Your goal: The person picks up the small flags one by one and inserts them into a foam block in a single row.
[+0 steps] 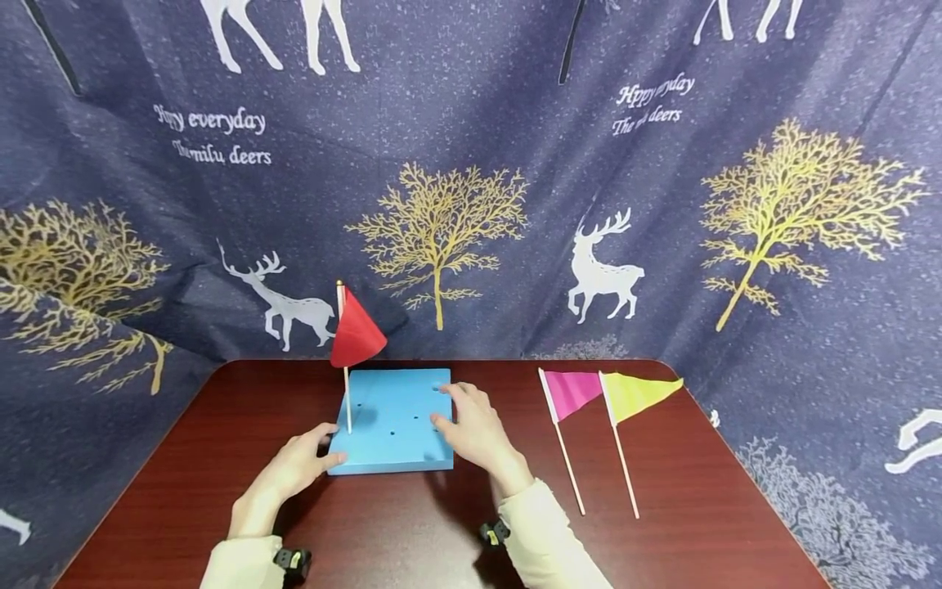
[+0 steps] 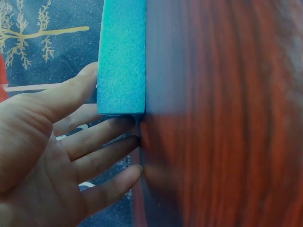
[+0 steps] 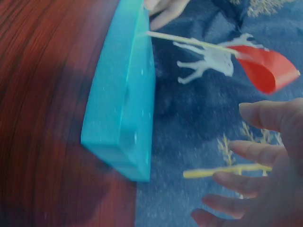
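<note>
Both my forearms come in from the near edge, cream sleeves, a small black cam strapped at each wrist. My L hand (image 1: 290, 473) sits at the near-left corner of the blue foam block (image 1: 393, 421), palm relaxed, fingers (image 2: 102, 137) straight and spread, thumb up against the block's side, tips by its corner; nothing gripped. My R hand (image 1: 474, 429) is at the block's right edge, wrist angled inward, fingers (image 3: 265, 116) extended and loosely apart, just off the block in the R wrist view; contact hard to tell from the head view.
</note>
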Demonstrator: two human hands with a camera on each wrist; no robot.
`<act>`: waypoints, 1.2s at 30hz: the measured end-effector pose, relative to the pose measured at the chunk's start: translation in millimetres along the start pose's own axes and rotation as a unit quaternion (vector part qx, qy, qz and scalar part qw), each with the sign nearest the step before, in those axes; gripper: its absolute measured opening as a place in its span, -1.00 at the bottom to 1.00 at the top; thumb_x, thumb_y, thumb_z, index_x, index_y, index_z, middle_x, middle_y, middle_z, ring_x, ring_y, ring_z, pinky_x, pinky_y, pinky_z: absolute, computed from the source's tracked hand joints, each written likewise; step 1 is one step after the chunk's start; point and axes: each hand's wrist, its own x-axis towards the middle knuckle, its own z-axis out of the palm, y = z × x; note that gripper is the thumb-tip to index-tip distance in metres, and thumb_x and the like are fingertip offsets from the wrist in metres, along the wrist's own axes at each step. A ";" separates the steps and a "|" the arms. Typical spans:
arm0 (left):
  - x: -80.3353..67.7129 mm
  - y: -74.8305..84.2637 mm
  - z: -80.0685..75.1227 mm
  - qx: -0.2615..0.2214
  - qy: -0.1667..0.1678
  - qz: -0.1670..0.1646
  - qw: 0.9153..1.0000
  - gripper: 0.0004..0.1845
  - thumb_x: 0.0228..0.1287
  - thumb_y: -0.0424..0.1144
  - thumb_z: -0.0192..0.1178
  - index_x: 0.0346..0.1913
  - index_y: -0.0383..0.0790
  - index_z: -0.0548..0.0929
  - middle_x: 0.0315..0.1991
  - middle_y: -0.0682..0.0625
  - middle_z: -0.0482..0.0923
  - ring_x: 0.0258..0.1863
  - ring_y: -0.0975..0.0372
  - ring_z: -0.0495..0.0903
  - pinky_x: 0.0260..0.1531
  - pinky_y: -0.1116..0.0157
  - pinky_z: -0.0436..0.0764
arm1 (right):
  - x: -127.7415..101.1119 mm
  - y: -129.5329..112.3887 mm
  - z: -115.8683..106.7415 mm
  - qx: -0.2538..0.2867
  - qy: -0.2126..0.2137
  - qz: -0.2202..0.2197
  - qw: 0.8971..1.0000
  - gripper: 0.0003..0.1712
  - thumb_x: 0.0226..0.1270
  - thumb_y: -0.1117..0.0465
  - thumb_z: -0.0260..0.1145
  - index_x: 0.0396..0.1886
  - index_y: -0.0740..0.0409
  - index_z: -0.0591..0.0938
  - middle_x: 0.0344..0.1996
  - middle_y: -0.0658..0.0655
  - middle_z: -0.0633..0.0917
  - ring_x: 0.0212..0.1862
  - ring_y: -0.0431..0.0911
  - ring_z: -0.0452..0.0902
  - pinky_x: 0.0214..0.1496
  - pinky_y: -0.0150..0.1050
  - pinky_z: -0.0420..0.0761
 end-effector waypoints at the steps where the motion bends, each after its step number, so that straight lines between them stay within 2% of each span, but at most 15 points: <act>1: 0.1 0.3 -0.1 0.000 0.000 -0.001 1.000 -0.40 0.25 -0.13 0.35 0.24 -0.41 0.46 0.04 -0.36 0.54 -0.05 -0.08 0.59 -0.09 -0.02 0.55 | -2.1 2.7 -3.5 0.003 -0.001 -0.002 1.000 -0.48 0.35 0.02 0.28 0.28 0.03 0.52 0.29 0.20 0.42 0.34 0.17 0.26 0.21 0.20 0.35; 9: 1.7 0.9 -1.8 0.004 -0.007 -0.004 1.000 -0.39 0.25 -0.13 0.34 0.24 -0.45 0.45 0.04 -0.38 0.54 -0.01 -0.12 0.57 -0.08 -0.05 0.54 | -15.3 29.3 -23.3 0.010 0.021 -0.034 0.999 -0.56 0.33 0.14 0.30 0.17 0.18 0.57 0.18 0.24 0.50 0.27 0.16 0.35 0.27 0.07 0.34; 15: 1.3 2.0 -1.3 -0.012 -0.016 -0.013 1.000 -0.39 0.26 -0.15 0.34 0.25 -0.44 0.44 0.06 -0.39 0.53 -0.15 -0.01 0.64 -0.11 -0.01 0.56 | -25.2 50.0 -33.9 0.004 0.047 -0.020 0.999 -0.55 0.32 0.13 0.32 0.16 0.17 0.58 0.16 0.22 0.54 0.26 0.13 0.39 0.28 0.06 0.34; 19: 1.6 2.4 -1.0 -0.011 -0.014 -0.009 1.000 -0.40 0.26 -0.16 0.34 0.24 -0.44 0.44 0.05 -0.38 0.53 -0.13 -0.02 0.63 -0.12 -0.01 0.57 | -29.1 67.3 -41.7 -0.001 0.075 -0.015 0.997 -0.57 0.29 0.18 0.34 0.13 0.21 0.59 0.10 0.23 0.58 0.22 0.12 0.45 0.25 0.05 0.37; 27: 3.1 -0.7 -0.5 -0.007 -0.015 -0.014 1.000 -0.39 0.25 -0.13 0.35 0.24 -0.43 0.45 0.03 -0.37 0.55 -0.04 -0.09 0.59 -0.10 -0.02 0.56 | -36.5 100.0 -59.6 0.002 0.109 0.038 0.993 -0.57 0.28 0.21 0.36 0.12 0.26 0.60 0.08 0.25 0.62 0.23 0.14 0.45 0.25 0.06 0.37; 32: 2.4 -1.5 -0.3 -0.009 -0.015 -0.015 1.000 -0.38 0.24 -0.12 0.35 0.24 -0.44 0.45 0.04 -0.37 0.54 -0.03 -0.10 0.58 -0.12 -0.02 0.57 | -41.4 113.3 -69.2 0.002 0.106 0.078 0.991 -0.56 0.31 0.19 0.35 0.15 0.23 0.58 0.06 0.31 0.61 -0.01 0.15 0.56 0.09 0.10 0.47; 36: 2.2 -0.9 0.1 -0.009 -0.012 -0.016 1.000 -0.39 0.24 -0.13 0.35 0.24 -0.43 0.45 0.03 -0.37 0.55 -0.03 -0.10 0.58 -0.12 -0.02 0.57 | -44.6 123.6 -74.1 0.001 0.093 0.100 0.991 -0.55 0.35 0.15 0.32 0.18 0.22 0.56 0.08 0.35 0.59 -0.06 0.16 0.57 0.05 0.11 0.48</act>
